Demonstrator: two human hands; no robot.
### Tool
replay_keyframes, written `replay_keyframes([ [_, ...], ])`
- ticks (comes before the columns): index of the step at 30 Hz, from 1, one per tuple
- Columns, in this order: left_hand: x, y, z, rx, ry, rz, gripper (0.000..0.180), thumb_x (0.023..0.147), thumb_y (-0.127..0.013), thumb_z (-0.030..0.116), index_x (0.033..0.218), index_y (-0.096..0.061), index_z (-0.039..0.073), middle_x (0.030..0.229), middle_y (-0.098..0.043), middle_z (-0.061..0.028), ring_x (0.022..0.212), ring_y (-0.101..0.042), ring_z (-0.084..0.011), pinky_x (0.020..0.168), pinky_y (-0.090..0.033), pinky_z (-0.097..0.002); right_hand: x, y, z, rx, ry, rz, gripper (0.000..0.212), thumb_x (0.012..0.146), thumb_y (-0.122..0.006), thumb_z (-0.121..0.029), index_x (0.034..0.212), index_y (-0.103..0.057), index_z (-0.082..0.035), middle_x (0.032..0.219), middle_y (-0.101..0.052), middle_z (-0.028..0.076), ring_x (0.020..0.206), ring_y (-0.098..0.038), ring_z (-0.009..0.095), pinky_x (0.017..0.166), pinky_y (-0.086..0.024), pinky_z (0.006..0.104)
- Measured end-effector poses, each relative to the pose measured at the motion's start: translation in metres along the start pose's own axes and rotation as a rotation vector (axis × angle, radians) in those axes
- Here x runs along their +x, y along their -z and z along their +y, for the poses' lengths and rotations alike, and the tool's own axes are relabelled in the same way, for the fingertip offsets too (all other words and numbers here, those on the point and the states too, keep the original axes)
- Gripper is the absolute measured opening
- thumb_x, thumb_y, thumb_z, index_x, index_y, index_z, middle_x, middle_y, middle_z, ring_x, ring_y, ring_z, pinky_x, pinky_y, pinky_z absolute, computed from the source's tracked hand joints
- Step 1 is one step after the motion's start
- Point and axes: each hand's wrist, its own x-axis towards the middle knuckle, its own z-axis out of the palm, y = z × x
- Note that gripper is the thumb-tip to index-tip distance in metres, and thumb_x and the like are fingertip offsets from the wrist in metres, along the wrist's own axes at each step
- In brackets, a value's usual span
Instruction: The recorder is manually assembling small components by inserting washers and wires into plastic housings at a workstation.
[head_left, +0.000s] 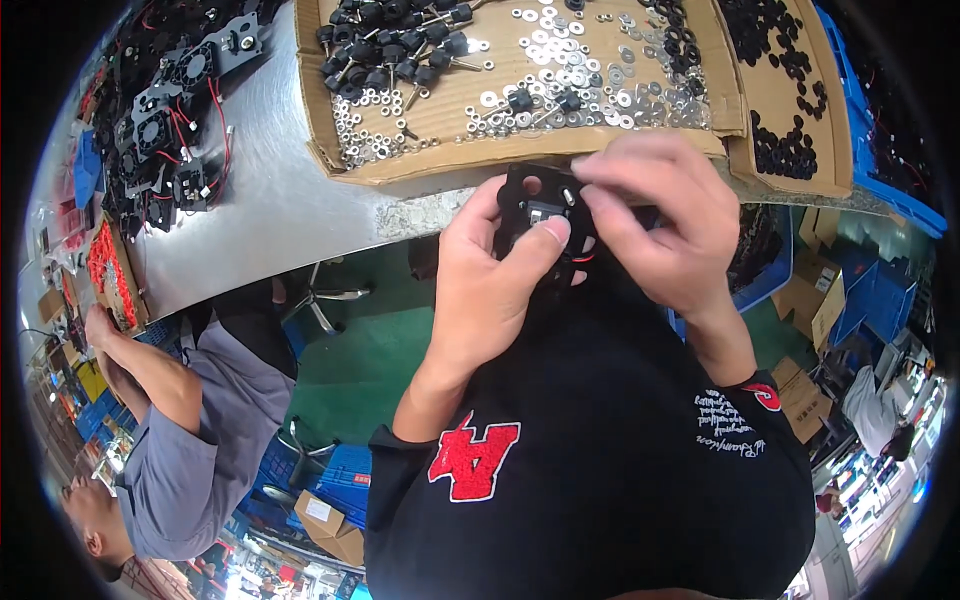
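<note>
My left hand (500,270) is closed around a black bracket plate (513,205) and holds it just off the table's near edge. My left thumb presses on its face, beside a small pale block and a round hole. A metal bolt (569,197) sticks up from the plate, and a short red and black wire (581,260) shows at its lower side. Close by the bolt is my right hand (670,215), its thumb and forefinger bent and a little apart. I see nothing between them; its upper fingers are smeared by motion.
A cardboard tray (450,155) holds washers, nuts and black-headed bolts. Another tray (835,140) at right has small black parts. Assembled fan brackets (160,125) with red wires lie on the metal table (290,215). A person (215,440) in grey works at left.
</note>
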Motion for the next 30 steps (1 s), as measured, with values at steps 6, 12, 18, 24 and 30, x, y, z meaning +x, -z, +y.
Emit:
replay_keyframes([
  [6,-0.004,-0.002,0.008,-0.070,-0.112,0.089,0.030,0.091,-0.057,0.007,0.117,-0.048,-0.003,0.103,-0.063,-0.0147,0.086,-0.069,-0.0243,0.068,-0.061,-0.0349,-0.056,-0.011,0.020,0.346,-0.283,0.413,0.011,0.089,-0.052,0.002,0.098,-0.059,0.004,0.093,-0.058,0.011,0.072,-0.055,0.015,0.067,-0.047,0.0258],
  [12,-0.002,0.008,0.009,-0.056,-0.216,0.122,0.031,0.088,-0.057,0.009,0.117,-0.049,-0.003,0.099,-0.063,-0.0164,0.082,-0.070,-0.0285,0.065,-0.063,-0.0405,-0.127,-0.014,0.056,-0.029,-0.303,0.098,0.009,0.081,-0.056,-0.002,0.087,-0.061,0.002,0.085,-0.064,0.016,0.073,-0.062,0.027,0.067,-0.049,0.0316],
  [18,-0.006,0.021,0.008,-0.085,-0.262,0.165,0.031,0.087,-0.054,0.011,0.115,-0.050,-0.002,0.096,-0.064,-0.0156,0.083,-0.070,-0.0291,0.064,-0.062,-0.0416,-0.132,-0.049,0.108,-0.333,-0.544,0.049,0.048,0.081,-0.074,-0.028,0.120,-0.059,-0.004,0.126,-0.055,0.021,0.122,-0.046,0.043,0.104,-0.038,0.0459],
  [24,-0.026,0.032,0.008,0.172,-0.294,0.223,0.043,0.090,-0.053,0.027,0.126,-0.050,0.004,0.109,-0.060,-0.0103,0.094,-0.065,-0.0272,0.069,-0.058,-0.0403,-0.130,-0.079,0.128,-0.374,-0.338,-0.025,0.040,0.080,-0.072,-0.023,0.116,-0.063,-0.007,0.118,-0.062,0.016,0.112,-0.056,0.037,0.097,-0.044,0.0443],
  [30,-0.028,0.021,-0.005,-0.023,-0.290,0.198,0.028,0.088,-0.057,0.011,0.112,-0.051,-0.002,0.097,-0.063,-0.0149,0.085,-0.070,-0.0279,0.066,-0.062,-0.0403,-0.121,-0.071,0.137,-0.740,-0.410,-0.370,0.029,0.088,-0.059,-0.018,0.116,-0.065,-0.011,0.114,-0.064,0.016,0.101,-0.062,0.034,0.085,-0.051,0.0431],
])
